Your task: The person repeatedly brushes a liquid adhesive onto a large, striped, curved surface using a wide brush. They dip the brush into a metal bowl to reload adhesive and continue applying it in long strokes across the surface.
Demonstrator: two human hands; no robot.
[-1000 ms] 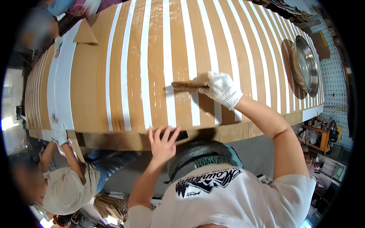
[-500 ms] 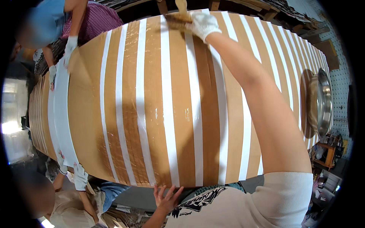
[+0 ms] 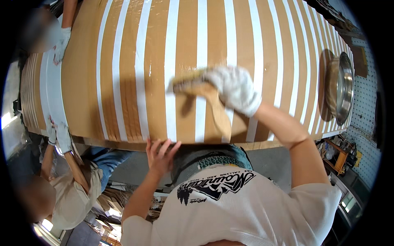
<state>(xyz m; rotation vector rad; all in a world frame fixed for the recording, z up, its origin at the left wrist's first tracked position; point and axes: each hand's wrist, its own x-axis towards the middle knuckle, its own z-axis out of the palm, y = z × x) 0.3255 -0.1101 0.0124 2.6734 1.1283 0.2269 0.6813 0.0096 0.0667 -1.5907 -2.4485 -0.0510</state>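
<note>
My right hand (image 3: pixel 237 89), in a white knit glove, is closed on a wide brush (image 3: pixel 220 117) with a wooden handle, held over the middle of the worktable. The brush's handle points toward me; its bristle edge is blurred, and I cannot tell whether it touches the surface. Beneath it lie overlapping brown sheets (image 3: pixel 82 74) with white strips (image 3: pixel 170 82) between them, glossy and wet-looking in places. My bare left hand (image 3: pixel 161 156) rests its spread fingers on the table's near edge, holding nothing.
A shiny metal basin (image 3: pixel 345 88) stands at the table's right end. At the left end, two people's gloved hands (image 3: pixel 62 47) (image 3: pixel 63 137) are on a wide white sheet (image 3: pixel 51 90). Shelving with small items (image 3: pixel 340 158) stands beyond the right near corner.
My right hand has drawn the brush from the table's far edge toward me, to the middle. The view has shifted, and my left hand stays at the near edge.
</note>
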